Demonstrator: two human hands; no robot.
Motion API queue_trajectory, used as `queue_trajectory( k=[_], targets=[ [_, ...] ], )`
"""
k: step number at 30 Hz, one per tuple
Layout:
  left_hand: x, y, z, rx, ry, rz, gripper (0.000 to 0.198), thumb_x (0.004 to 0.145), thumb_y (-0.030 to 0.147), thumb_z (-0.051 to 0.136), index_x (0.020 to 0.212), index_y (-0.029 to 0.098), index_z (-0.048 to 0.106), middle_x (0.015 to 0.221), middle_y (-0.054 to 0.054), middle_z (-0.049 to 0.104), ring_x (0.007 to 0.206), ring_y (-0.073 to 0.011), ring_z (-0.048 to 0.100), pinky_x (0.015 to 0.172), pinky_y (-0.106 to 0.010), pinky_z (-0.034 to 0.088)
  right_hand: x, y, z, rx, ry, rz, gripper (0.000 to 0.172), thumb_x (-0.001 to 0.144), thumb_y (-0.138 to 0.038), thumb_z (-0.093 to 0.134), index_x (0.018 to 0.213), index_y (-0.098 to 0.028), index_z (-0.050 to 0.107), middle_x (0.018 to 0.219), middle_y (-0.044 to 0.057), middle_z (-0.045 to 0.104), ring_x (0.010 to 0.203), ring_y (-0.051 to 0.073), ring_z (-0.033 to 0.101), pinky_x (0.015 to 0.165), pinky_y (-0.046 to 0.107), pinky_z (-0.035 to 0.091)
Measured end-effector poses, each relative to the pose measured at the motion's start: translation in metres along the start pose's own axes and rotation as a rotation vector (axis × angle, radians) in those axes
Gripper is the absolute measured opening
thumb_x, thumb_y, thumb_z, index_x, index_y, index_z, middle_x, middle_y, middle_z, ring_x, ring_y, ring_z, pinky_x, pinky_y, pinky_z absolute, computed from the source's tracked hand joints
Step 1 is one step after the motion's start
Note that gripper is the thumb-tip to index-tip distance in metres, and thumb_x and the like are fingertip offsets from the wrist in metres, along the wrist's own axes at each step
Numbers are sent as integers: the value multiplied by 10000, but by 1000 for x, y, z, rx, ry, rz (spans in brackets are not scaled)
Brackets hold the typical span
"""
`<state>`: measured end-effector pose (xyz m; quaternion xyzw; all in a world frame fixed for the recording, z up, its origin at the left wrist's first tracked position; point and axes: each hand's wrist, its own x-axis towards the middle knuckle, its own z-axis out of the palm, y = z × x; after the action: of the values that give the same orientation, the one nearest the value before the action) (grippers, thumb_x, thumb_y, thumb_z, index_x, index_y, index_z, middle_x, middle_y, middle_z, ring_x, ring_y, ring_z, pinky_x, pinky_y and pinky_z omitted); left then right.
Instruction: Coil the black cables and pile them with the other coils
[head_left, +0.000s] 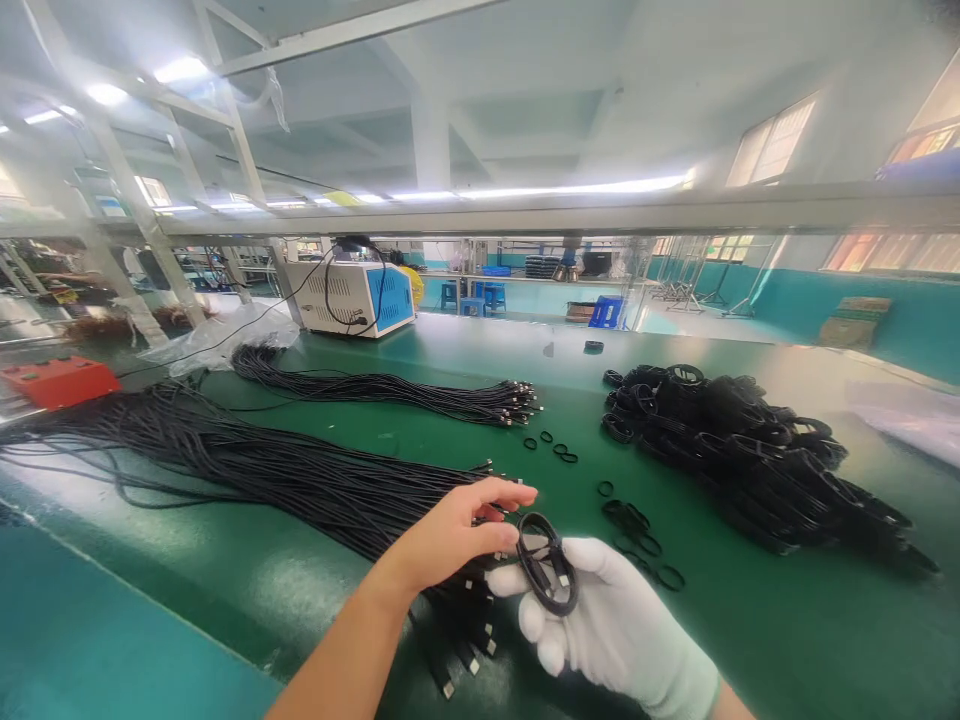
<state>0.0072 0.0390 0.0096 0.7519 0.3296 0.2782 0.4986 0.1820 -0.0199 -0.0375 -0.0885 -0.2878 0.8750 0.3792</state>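
In my right hand (pixel 615 620), which wears a white glove, lies a black USB cable (pixel 574 592) wound into a small oval coil. The gloved thumb and fingers hold it, and a metal plug shows inside the loop. My bare left hand (pixel 465 525) is just left of the coil, thumb and fingers apart; its thumb tip is at the coil's edge, and I cannot tell whether it touches. Under and beyond my left hand stretches a thick bundle of straight black cables (pixel 270 465), plug ends toward me. Several small black rings (pixel 634 518) lie right of my hands.
A large heap of coiled black cables (pixel 720 440) covers the right of the green table (pixel 465 345). Farther back lies a second cable bundle (pixel 375 388). A white and blue machine (pixel 356 298) stands behind, a red box (pixel 60 382) at far left. A shelf beam (pixel 525 215) crosses above.
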Motion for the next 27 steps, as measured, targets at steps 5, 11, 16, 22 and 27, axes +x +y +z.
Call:
queue_trajectory(
  k=[5,11,16,22,27],
  targets=[
    [-6,-7,-4,-91,-44,-12,374,699,155,637,1065,225,663,1077,-33,638,1048,-224,553,926,-321,414,2,4,3,-151,146,-65,393,817,-367,478,1091,-92,537,1022,132,589,722,173,624,552,274,532],
    [-3,-4,4,19,113,-61,299,756,244,625,1051,232,665,1072,-23,656,1028,-202,577,915,-298,430,9,8,-3,-527,476,-132,579,665,-296,688,1159,-136,433,861,58,573,578,131,583,454,243,488],
    [-1,-18,-3,-101,317,-48,286,815,333,551,1033,171,641,1061,-69,672,982,-205,615,888,-314,468,5,4,2,-538,447,-168,514,667,-354,654,1102,-137,487,1004,98,556,636,134,590,497,259,502],
    [1,-32,-11,28,397,-92,309,755,424,574,924,184,673,961,-42,702,918,-222,642,851,-320,501,-12,-79,-7,-1483,1029,-152,530,745,-267,559,1255,-168,457,1099,91,599,924,221,609,866,380,472],
    [8,-41,-7,281,356,-61,247,742,438,572,828,241,693,856,2,707,822,-204,651,737,-251,523,-38,-179,-42,-1809,1505,-97,566,783,-221,610,1305,-146,403,1300,138,456,1234,291,379,1044,476,276]
  ],
)
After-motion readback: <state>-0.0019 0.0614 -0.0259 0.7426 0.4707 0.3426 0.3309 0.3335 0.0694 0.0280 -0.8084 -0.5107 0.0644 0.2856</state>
